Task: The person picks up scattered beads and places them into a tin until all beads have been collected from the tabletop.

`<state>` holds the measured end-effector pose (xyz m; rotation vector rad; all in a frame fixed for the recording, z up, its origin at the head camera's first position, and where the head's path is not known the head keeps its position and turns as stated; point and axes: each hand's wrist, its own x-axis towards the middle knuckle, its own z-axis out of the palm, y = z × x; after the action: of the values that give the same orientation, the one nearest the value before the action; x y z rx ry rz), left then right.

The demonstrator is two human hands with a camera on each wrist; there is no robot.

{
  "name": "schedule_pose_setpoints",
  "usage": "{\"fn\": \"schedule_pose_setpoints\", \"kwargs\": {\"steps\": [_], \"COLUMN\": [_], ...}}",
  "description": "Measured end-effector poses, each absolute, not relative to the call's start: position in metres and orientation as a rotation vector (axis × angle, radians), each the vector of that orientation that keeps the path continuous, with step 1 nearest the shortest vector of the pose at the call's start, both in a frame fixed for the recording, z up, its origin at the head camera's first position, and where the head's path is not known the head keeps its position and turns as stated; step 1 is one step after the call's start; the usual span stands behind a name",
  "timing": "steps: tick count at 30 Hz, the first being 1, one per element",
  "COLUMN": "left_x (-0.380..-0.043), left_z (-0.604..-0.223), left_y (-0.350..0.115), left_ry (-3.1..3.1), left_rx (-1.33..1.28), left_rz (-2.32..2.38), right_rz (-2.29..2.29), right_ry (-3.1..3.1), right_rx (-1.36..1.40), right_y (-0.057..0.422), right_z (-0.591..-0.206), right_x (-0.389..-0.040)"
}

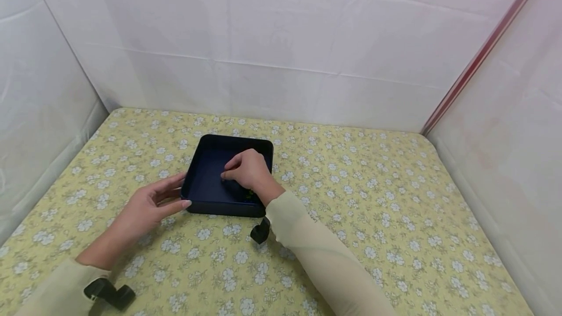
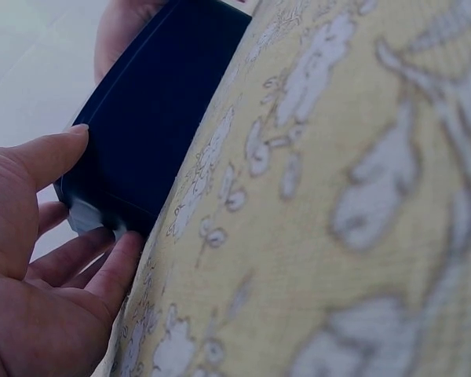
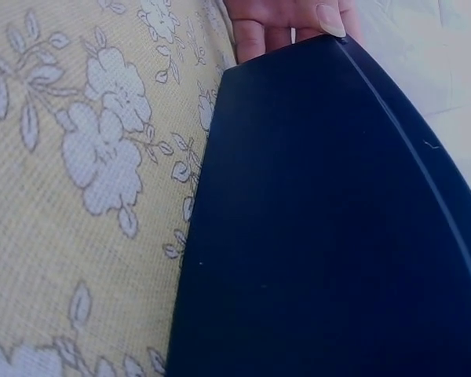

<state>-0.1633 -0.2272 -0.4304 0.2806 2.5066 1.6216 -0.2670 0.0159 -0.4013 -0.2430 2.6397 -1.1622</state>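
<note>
A dark navy square tray [image 1: 204, 174] with raised walls sits on the table, left of the middle. My left hand [image 1: 151, 204] holds its near left corner. In the left wrist view the thumb rests on the rim and the fingers [image 2: 114, 275] lie at the side wall. My right hand [image 1: 251, 169] reaches inside the tray, with thumb and fingers curled together. They pinch a dark object [image 1: 234, 190] with small yellow-green marks near the tray's right side. Its kind cannot be made out against the dark floor of the tray. In the right wrist view the tray's front wall hides the right hand.
A yellow cloth with white flowers [image 1: 373, 208] covers the table. White sheeting [image 1: 281, 38] hangs behind and on both sides, with a red strip [image 1: 487, 52] at the right corner. Black straps [image 1: 261, 230] are worn on both wrists.
</note>
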Motion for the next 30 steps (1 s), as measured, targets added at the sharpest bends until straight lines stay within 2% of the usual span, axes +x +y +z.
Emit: {"fn": "schedule_pose_setpoints", "kwargs": {"steps": [30], "left_x": [-0.164], "left_z": [-0.428], "left_y": [-0.227], "left_ry": [2.509], "left_rx": [0.266], "left_rz": [1.610], "right_rz": [-1.499], "right_ry": [2.608], "right_rx": [-0.525], "right_y": [0.031], "right_z": [-0.397], "right_x": [-0.263]}}
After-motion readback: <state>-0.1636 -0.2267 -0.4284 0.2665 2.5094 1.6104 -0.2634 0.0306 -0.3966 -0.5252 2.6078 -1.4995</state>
